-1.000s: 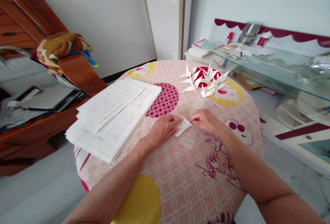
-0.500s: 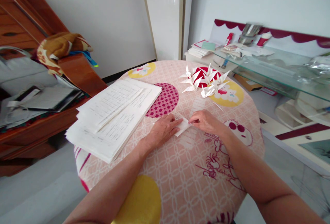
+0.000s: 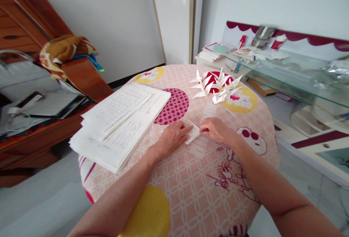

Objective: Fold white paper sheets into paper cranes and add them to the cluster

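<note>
Tablecloth [image 3: 191,179] pink, patterned | left hand [image 3: 171,139], right hand [image 3: 216,130] unclenched, pressing paper [image 3: 193,134] | white wall [image 3: 109,19]

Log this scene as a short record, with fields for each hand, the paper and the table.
Left hand: flat, on the left part of the folded paper
Right hand: fingertips at the paper's right edge
Paper: small, white, lying on the tablecloth
Behind hands: white paper cranes, clustered
Left of hands: stack of printed sheets

Small white folded paper [image 3: 194,133], flat on the tablecloth [image 3: 191,179]
</note>
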Motion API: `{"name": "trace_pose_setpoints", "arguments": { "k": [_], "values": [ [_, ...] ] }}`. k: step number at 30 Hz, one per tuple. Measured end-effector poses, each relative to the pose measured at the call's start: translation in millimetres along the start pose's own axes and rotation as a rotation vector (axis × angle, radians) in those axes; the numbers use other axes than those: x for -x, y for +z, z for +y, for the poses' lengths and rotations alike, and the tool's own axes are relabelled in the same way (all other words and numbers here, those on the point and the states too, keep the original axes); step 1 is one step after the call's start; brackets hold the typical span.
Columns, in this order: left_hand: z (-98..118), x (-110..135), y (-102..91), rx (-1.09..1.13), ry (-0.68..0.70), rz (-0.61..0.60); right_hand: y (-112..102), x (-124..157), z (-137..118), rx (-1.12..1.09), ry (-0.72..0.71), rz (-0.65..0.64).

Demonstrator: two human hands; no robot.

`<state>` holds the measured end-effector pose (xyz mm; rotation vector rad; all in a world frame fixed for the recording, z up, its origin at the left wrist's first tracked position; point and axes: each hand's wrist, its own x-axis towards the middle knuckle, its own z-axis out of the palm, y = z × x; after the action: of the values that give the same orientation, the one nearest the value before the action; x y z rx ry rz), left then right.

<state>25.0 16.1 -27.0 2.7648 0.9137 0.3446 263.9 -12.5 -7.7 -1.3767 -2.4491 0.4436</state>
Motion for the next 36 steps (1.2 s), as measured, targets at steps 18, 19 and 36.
{"name": "trace_pose_setpoints", "arguments": {
  "k": [18,19,36],
  "values": [
    [0.9,-1.9,-1.8,0.016,-0.057,-0.016,-0.6,0.7,-8.9,0.150,-0.034,-0.082],
    [0.9,-1.7,-2.1,0.020,-0.056,-0.014,-0.9,0.6,-9.3,0.153,-0.037,-0.085],
    [-2.2,2.0,1.6,0.106,-0.078,0.041,3.4,0.8,-9.3,0.213,-0.081,-0.057]
  ]
}}
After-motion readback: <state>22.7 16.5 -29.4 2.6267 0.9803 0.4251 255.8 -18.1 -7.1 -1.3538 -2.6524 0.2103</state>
